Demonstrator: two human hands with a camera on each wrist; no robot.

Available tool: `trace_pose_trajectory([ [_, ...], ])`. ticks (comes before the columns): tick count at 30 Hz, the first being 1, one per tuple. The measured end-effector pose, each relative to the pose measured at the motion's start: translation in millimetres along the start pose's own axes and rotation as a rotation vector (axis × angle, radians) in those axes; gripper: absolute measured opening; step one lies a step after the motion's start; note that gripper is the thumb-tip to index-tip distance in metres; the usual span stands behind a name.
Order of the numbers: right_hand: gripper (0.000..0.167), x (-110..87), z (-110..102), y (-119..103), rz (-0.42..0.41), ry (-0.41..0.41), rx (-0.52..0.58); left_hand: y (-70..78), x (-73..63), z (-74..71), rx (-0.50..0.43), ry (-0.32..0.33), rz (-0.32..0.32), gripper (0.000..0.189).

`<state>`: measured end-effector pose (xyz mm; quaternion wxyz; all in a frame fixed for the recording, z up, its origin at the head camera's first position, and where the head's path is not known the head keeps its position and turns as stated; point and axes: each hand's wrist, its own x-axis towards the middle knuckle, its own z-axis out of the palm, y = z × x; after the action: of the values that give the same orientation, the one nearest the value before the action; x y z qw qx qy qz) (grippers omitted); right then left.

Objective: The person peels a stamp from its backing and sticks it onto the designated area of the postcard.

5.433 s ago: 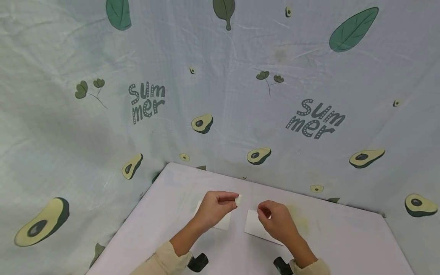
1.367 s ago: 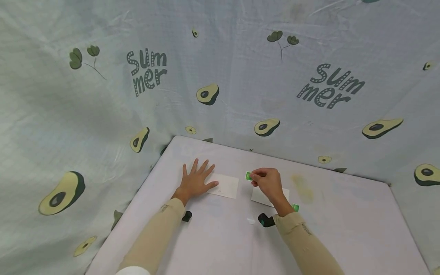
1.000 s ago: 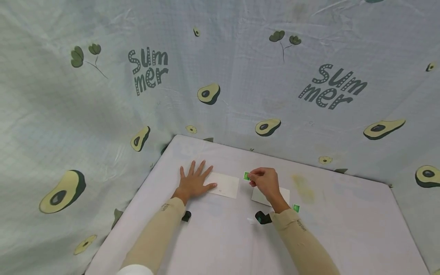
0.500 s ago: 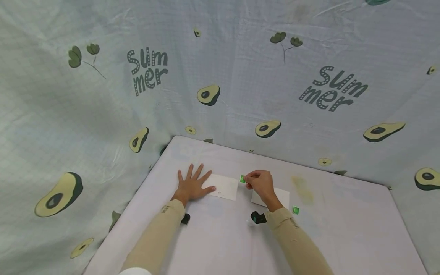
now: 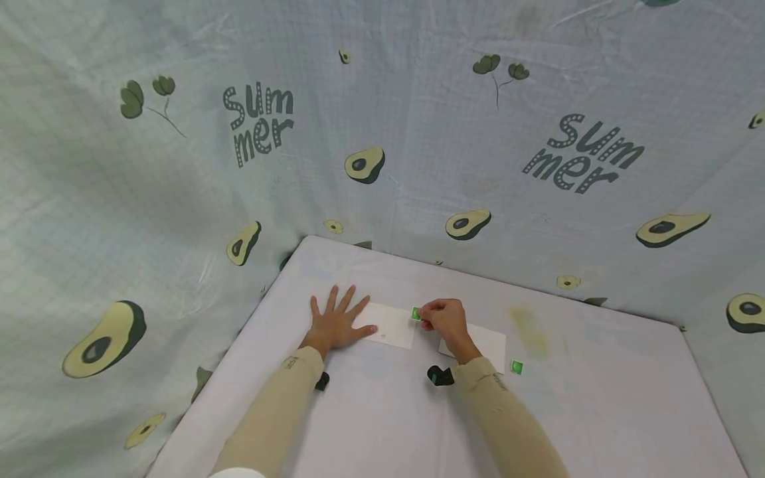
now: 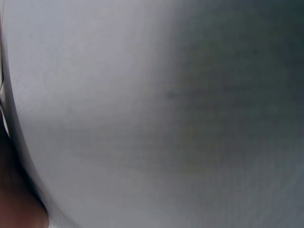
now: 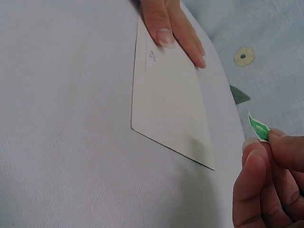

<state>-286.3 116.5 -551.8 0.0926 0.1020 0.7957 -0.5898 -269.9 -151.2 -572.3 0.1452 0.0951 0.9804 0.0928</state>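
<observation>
My left hand [image 5: 333, 328] lies flat with spread fingers at the left end of a white envelope [image 5: 393, 325], its thumb over the paper. In the right wrist view, small print shows near one edge of this envelope [image 7: 171, 104], and fingertips [image 7: 166, 37] rest on its far end. My right hand [image 5: 448, 321] pinches a small green stamp with a white border [image 5: 415, 314] between thumb and fingers. In the head view the stamp overlaps the envelope's far right corner. Seen from the right wrist, the stamp [image 7: 259, 129] is curled and held up above the table.
A second white envelope [image 5: 491, 342] lies under and right of my right wrist. Another green stamp [image 5: 516, 366] is on the white table [image 5: 382, 425] just beyond it. Black wrist cameras [image 5: 440, 376] hang below my wrists. A printed curtain [image 5: 406, 133] rises behind the table.
Earlier my left hand pinched a small pale piece in the air; now it lies flat on the envelope. My right hand has brought the stamp leftward to that envelope's corner.
</observation>
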Motion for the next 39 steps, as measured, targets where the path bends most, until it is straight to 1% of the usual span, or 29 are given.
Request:
trace_pose_trajectory([
  [4, 0.009, 1.9, 5.3, 3.2, 0.018, 0.006, -0.003, -2.5, 1.0, 4.3, 0.010, -0.008, -0.009, 0.086],
  [8, 0.009, 3.6, 9.9, 6.4, 0.039, 0.011, -0.036, -5.9, 2.0, 9.6, -0.003, -0.019, -0.016, 0.089],
  [10, 0.009, 4.3, 11.7, 7.4, 0.034, 0.009, -0.050, -7.2, 2.1, 11.3, -0.016, -0.016, -0.018, 0.090],
  [16, 0.009, 6.7, 15.2, 7.3, -0.015, 0.008, -0.082, -6.4, 2.8, 8.4, -0.025, 0.004, -0.006, 0.087],
  [24, 0.008, 10.6, 16.5, 7.4, -0.006, 0.014, -0.125, -4.0, 6.0, 7.2, -0.007, 0.001, -0.003, 0.087],
  [30, 0.008, 13.8, 19.3, 8.2, 0.010, 0.021, -0.171, -2.3, 5.5, 5.8, -0.009, -0.002, -0.003, 0.087],
  [35, 0.009, 13.3, 23.0, 6.9, 0.026, 0.021, -0.194, -3.9, 7.5, 9.2, -0.006, 0.002, -0.003, 0.088],
  [39, 0.009, 12.8, 25.5, 4.1, 0.034, 0.034, -0.219, -4.9, 8.8, 11.5, -0.032, 0.003, 0.000, 0.090],
])
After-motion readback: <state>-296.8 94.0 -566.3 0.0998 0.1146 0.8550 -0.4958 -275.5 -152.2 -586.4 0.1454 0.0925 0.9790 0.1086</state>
